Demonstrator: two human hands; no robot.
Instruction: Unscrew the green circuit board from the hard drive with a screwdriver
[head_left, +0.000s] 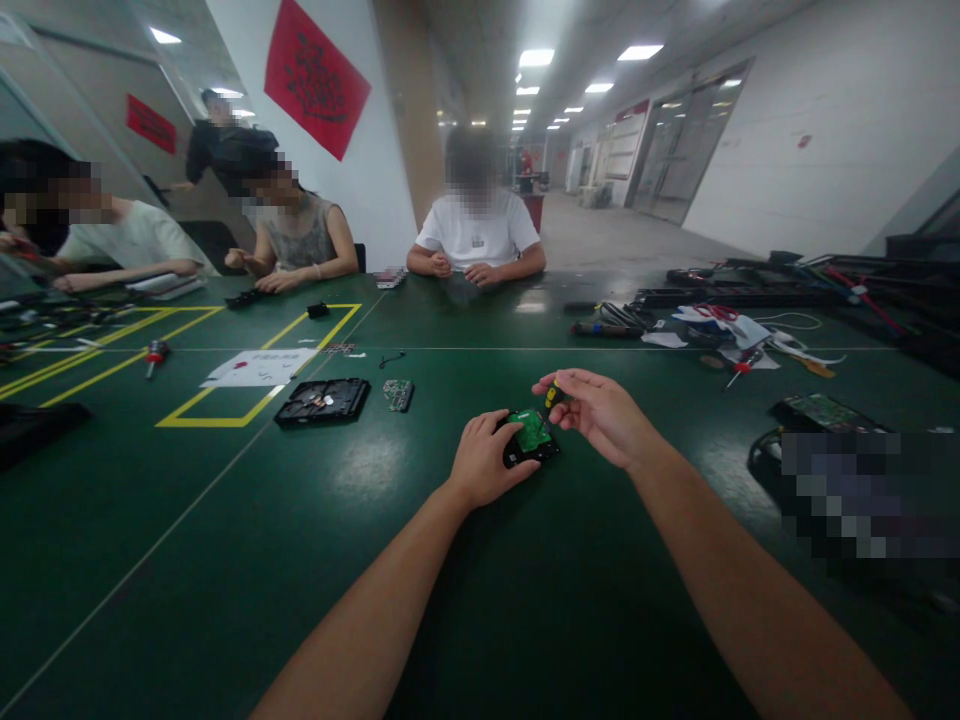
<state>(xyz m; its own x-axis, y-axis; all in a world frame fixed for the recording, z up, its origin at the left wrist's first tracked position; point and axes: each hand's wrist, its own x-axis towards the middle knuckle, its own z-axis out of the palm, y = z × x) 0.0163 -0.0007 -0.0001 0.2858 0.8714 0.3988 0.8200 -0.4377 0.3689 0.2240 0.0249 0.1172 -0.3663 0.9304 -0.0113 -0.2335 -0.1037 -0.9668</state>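
On the green table in front of me lies a hard drive (531,430), a small black body with a green circuit board facing up. My left hand (487,455) grips it from the left, fingers along the far side and thumb along the near edge. A short yellow-and-black screwdriver (553,396) is pinched in my right hand (600,410), tilted with its tip down at the right part of the board. Whether the tip sits in a screw is too small to tell. Left of the drive is a loose small circuit board (398,395).
A black tray-like case (322,400) holding small metal bits stands to the left, near a white paper (259,367) and a red-handled screwdriver (155,355). Cables and tools (607,328) lie at the right, with electronics (832,412) nearer me. Several people sit across the table.
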